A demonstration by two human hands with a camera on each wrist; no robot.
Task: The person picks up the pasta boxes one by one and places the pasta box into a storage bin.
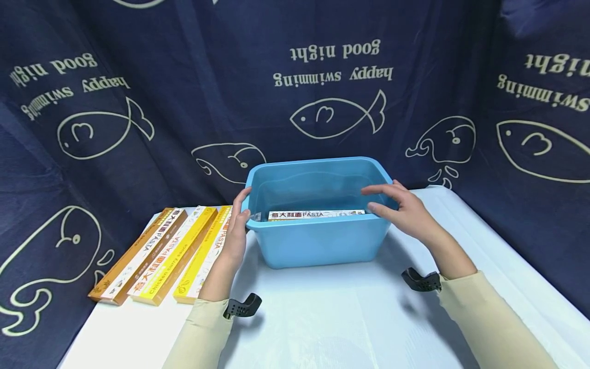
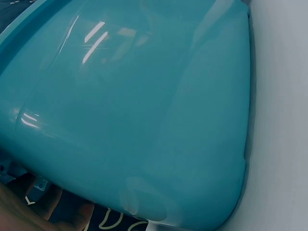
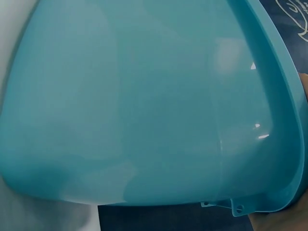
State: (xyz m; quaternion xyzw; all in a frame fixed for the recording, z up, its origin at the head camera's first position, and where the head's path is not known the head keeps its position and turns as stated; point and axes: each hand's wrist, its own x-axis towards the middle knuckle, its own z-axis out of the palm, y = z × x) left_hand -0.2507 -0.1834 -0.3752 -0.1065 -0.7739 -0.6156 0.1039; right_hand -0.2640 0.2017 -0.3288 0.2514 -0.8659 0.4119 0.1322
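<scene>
A light blue plastic bin (image 1: 318, 242) stands upright on the white-covered table. At its left rim is my left hand (image 1: 237, 233), thumb on the front corner and fingers along the outer side; the left wrist view shows those fingers (image 2: 48, 204) under the bin's edge. My right hand (image 1: 409, 211) reaches over the right rim with thumb and forefinger spread apart above the inside, nothing between them. Inside, close to the front wall, lies a pasta box (image 1: 318, 213) marked PASTA. Its lower part is hidden by the wall. The bin's outer side fills both wrist views.
Left of the bin, several long boxes lie side by side: a brown one (image 1: 133, 253), a yellow Chicken curry sauce box (image 1: 177, 259) and another yellow-and-white one (image 1: 203, 256) partly behind my left arm. A dark blue curtain (image 1: 332, 148) with fish prints hangs close behind the bin.
</scene>
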